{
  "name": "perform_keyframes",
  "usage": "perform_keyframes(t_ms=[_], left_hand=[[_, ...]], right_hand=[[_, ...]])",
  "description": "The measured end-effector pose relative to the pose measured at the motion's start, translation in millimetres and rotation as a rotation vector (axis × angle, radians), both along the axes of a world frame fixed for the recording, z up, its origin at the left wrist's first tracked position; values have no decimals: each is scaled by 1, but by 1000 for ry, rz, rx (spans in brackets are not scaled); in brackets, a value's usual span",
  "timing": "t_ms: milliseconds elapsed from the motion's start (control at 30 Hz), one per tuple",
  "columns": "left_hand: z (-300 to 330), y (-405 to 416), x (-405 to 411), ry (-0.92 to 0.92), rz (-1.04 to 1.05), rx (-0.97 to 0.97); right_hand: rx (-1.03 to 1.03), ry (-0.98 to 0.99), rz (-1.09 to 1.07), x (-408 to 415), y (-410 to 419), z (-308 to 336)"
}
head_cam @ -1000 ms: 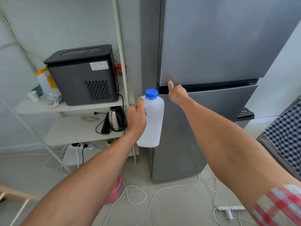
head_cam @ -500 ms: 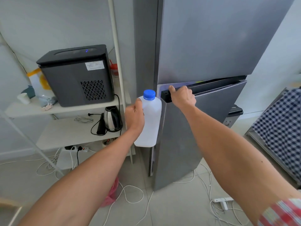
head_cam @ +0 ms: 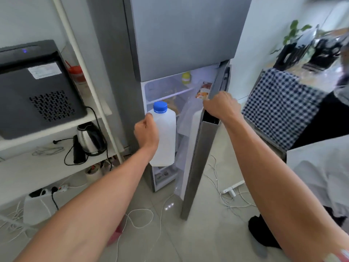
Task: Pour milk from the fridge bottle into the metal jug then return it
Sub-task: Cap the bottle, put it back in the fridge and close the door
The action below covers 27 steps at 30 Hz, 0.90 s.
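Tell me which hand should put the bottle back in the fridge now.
Left. The left hand already grips the bottle right before the open fridge; the right hand is busy holding the door open.

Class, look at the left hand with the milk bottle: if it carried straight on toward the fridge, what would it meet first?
The left hand holds the bottle before the open fridge. Straight ahead the way looks free into the interior; probably a shelf or the items on it come first, though depth is unclear.
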<state>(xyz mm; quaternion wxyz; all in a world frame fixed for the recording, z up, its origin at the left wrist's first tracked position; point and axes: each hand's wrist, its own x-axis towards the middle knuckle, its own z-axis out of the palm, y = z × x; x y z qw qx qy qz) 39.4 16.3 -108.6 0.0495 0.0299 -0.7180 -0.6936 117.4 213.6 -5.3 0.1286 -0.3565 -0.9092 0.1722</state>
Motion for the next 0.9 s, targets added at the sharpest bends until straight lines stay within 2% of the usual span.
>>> perform_keyframes(t_ms=[367,467,633,767,900], left_hand=[[-22,72,35,-192,-136,159],[-30,93,45,-245,-162,282],[-45,127,52,-417,-155,392],[-62,156,58,-511,-89,485],[-93,180,54,-628,15,479]], right_hand=[[71,-164,-189,79,67,-15],[137,-116,-222,97,80,-21],[459,33,-239,107,95,-38],[532,88,-277,106,102,-47],[585,143,-323,101,106,-55]])
